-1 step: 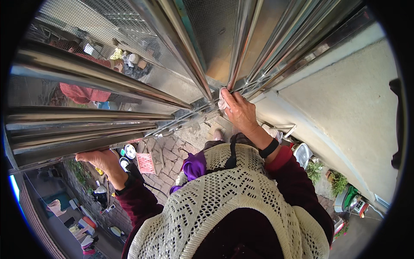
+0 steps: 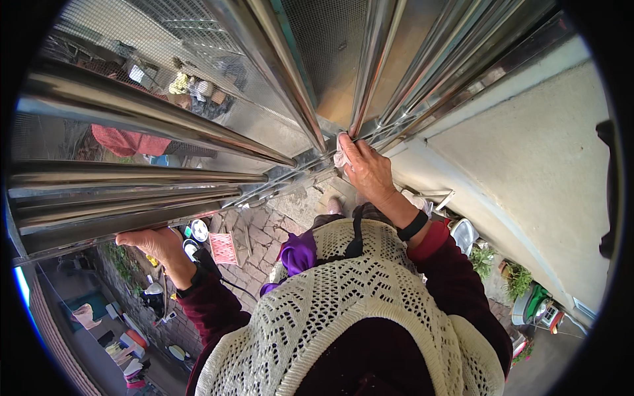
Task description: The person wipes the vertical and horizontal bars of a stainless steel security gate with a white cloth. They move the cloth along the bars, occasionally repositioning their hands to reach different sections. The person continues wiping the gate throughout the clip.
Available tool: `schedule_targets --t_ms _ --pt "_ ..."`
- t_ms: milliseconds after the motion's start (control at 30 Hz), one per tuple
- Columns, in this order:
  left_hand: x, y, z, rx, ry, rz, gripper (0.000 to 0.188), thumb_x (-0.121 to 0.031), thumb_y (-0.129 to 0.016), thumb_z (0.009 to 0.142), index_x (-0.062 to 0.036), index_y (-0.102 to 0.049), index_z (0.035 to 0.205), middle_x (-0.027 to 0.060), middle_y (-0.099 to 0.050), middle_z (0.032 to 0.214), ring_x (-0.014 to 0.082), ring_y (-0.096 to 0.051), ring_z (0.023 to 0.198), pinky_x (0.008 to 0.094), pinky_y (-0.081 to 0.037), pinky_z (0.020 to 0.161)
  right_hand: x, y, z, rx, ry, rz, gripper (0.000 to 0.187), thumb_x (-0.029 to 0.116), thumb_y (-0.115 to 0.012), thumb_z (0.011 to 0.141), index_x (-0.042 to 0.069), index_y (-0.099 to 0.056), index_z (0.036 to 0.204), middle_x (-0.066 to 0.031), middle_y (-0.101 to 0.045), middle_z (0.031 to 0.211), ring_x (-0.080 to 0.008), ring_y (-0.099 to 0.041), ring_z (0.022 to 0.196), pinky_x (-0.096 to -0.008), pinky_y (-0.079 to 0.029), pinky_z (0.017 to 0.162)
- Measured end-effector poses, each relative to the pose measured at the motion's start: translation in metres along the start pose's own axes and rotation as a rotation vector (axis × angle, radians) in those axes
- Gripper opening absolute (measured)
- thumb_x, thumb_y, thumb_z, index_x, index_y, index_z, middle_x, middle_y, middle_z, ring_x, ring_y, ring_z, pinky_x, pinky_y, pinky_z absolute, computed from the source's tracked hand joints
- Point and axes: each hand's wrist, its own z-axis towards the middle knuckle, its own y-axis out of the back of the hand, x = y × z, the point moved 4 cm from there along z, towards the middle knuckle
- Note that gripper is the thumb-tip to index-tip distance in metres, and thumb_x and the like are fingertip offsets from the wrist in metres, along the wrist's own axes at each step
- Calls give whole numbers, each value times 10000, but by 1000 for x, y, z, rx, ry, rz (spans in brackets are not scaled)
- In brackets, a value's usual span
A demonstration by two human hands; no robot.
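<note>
My right hand (image 2: pixel 370 173) pinches a crumpled pale pink cloth (image 2: pixel 341 152) against the lower rail (image 2: pixel 290 173) of a metal barred grille, at the foot of a shiny bar (image 2: pixel 362 99). Its fingers are bent round the cloth. Farther left, my left hand (image 2: pixel 158 249) grips the grille's outer edge (image 2: pixel 79 244); part of its fingers is hidden by the metal. Thick polished bars (image 2: pixel 165 125) fan out above both hands, with wire mesh (image 2: pixel 323 39) behind some of them.
A pale wall (image 2: pixel 515 138) rises at the right. Far below, the paved ground (image 2: pixel 264 234) holds a pink-and-white stool-like item (image 2: pixel 223 249), a white basin (image 2: pixel 463 234) and potted plants (image 2: pixel 518 280). A purple cloth (image 2: pixel 298 254) hangs at my waist. Red fabric (image 2: pixel 129 140) shows through the mesh.
</note>
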Motion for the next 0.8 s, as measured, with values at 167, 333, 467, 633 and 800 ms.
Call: schedule_targets --t_ms 167,333,467,633,800 --pt "2 0 0 8 -10 6 851 -825 -510 801 -242 -465 1420 38 -531 1411 234 -566 1230 422 -542 986 13 -4 -10 93 128 96 713 142 -737 778 129 -454 1432 -92 -580 957 -277 -670 792 -389 -570 632" --pt "3 3 1 -19 -9 18 911 -852 -493 785 -229 -442 1448 47 -544 1396 237 -596 1197 407 -571 939 19 8 -22 129 174 133 723 167 -751 773 114 -459 1432 -83 -596 977 -256 -676 789 -373 -575 622" --pt "2 1 0 -4 3 57 946 -864 -469 790 -217 -404 1477 60 -529 1415 246 -587 1213 409 -571 943 32 8 -12 30 260 141 708 169 -752 776 90 -471 1421 -92 -611 988 -245 -684 798 -351 -577 606" --pt "-2 -7 -7 -21 14 69 943 -870 -441 802 -224 -382 1486 64 -490 1451 257 -543 1270 429 -530 1005 42 -8 4 14 283 86 640 141 -728 792 78 -506 1389 -108 -618 962 -255 -684 777 -345 -578 601" --pt "-7 -13 -13 -61 -25 72 905 -863 -450 808 -250 -390 1471 60 -442 1489 280 -477 1334 463 -471 1069 38 -12 4 75 271 90 638 119 -717 791 93 -504 1393 -110 -619 954 -260 -681 761 -352 -578 599"
